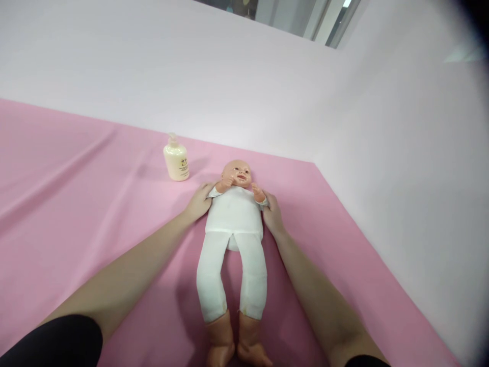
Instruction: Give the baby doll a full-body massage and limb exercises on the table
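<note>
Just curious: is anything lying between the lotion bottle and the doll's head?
No. In the head view, only bare pink sheet lies between the lotion bottle and the doll.

A: Tally, centre of frame?
B: One baby doll [234, 224], on its back. Two hands on it: one left hand [198, 203], one right hand [272, 214].
A: Upper left of centre?
B: One pump bottle [176, 160], cream coloured.
A: Coverings?
B: One pink sheet [76, 204] across the lower frame. Two black sleeves at the bottom edge.
</note>
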